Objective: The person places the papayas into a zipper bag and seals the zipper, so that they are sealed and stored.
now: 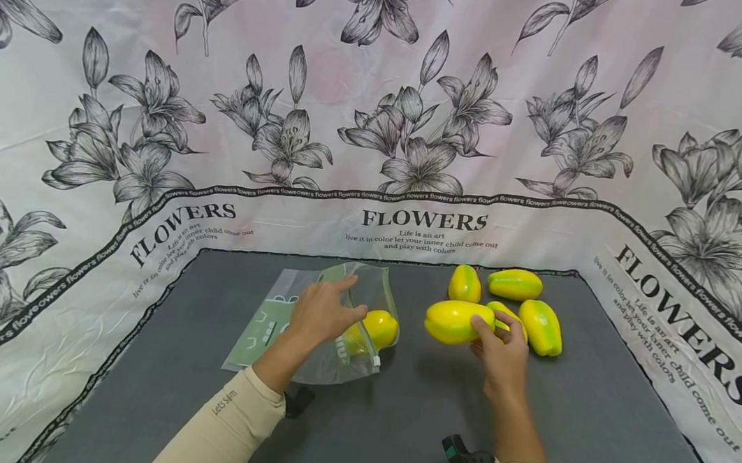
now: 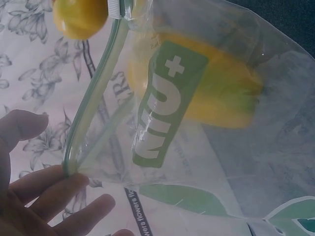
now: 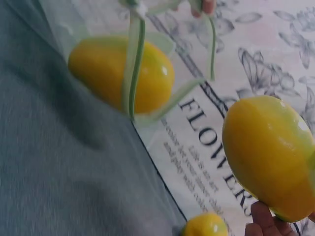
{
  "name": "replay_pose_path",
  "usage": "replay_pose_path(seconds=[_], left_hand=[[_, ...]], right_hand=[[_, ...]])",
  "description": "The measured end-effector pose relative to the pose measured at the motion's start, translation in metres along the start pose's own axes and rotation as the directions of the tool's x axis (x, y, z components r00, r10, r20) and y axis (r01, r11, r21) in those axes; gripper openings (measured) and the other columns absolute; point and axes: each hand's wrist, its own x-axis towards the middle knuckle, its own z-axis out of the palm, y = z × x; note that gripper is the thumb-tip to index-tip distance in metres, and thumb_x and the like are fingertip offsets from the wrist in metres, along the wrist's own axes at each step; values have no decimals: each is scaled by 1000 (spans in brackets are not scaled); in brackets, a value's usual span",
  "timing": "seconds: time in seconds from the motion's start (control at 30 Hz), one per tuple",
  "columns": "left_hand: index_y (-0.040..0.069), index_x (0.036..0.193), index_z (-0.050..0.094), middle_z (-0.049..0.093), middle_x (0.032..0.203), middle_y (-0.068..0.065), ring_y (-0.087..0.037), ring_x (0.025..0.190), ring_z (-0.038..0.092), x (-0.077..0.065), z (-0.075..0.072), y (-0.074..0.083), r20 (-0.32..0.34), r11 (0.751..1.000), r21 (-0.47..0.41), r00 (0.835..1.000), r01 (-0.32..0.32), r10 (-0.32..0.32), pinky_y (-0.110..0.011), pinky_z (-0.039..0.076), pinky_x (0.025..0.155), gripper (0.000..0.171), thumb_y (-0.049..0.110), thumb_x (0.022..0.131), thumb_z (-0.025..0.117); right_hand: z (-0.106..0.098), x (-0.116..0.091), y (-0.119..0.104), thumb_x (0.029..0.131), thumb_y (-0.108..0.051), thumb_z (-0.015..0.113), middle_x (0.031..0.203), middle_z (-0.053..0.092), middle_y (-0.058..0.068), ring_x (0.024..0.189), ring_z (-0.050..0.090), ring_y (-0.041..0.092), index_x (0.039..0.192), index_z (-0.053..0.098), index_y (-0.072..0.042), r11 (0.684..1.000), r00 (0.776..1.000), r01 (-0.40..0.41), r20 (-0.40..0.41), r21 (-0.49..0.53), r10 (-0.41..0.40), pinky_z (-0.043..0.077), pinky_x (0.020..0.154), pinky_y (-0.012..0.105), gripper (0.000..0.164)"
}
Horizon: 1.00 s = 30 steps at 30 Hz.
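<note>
My right hand (image 1: 505, 347) grips a yellow-green mango-shaped fruit (image 1: 459, 322) by its right end, above the table and to the right of a clear zip bag (image 1: 332, 369). In the right wrist view this fruit (image 3: 268, 155) sits on the fingertips. My left hand (image 1: 323, 311) is at the bag's mouth, thumb and forefinger spread apart. The left wrist view shows its fingers (image 2: 59, 194) touching the green zip edge, thumb away from it. One similar fruit (image 1: 378, 330) lies inside the bag, partly behind its printed label (image 2: 170, 103). A white slider (image 1: 376, 361) sits on the zip.
Several more yellow-green fruits lie at the back right of the grey table (image 1: 398, 429): an upright one (image 1: 465, 284), a sideways one (image 1: 515, 284), a slanted one (image 1: 541, 328), and another partly hidden behind my right hand. A flower-printed cloth (image 1: 283, 220) stands behind.
</note>
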Motion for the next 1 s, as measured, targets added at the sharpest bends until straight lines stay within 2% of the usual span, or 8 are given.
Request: replay_pose_path(seconds=[0.2,0.43,0.67,0.9,1.0], left_hand=[[15,136,58,27,40,8,-9,35,16,-1,1,0,-11,1000,6,1000,-7,7,-22,21,33,62,38,81,73],[14,136,58,24,38,9,-9,33,15,-1,4,0,-16,1000,-10,1000,-11,11,-23,20,32,61,35,81,74],[15,136,58,24,38,9,-9,33,15,0,4,0,-8,1000,6,1000,-1,1,-22,20,32,62,38,81,73],[15,136,57,24,39,9,-9,33,16,0,2,2,-8,1000,6,1000,3,-3,-22,21,32,62,38,81,73],[14,136,58,24,39,9,-9,33,17,0,2,3,-14,1000,1,1000,-1,1,-22,21,32,62,38,81,73]], right_hand=[[19,-1,-5,88,-41,69,118,51,15,89,60,28,135,44,-9,1000,998,31,48,2,-32,52,77,26,62],[37,-2,-6,88,-41,69,121,47,15,93,58,25,134,44,-9,999,994,45,98,15,-46,51,86,35,61],[51,-5,-7,89,-38,70,121,47,17,95,58,27,134,46,-8,996,989,82,118,25,-84,51,81,28,59],[67,-7,-9,87,-36,72,120,48,16,96,51,29,132,48,-10,990,984,137,112,-10,-135,44,80,41,58],[73,-7,-6,86,-38,72,120,49,15,93,52,29,132,49,-11,987,981,157,121,-24,-153,44,78,41,59]])
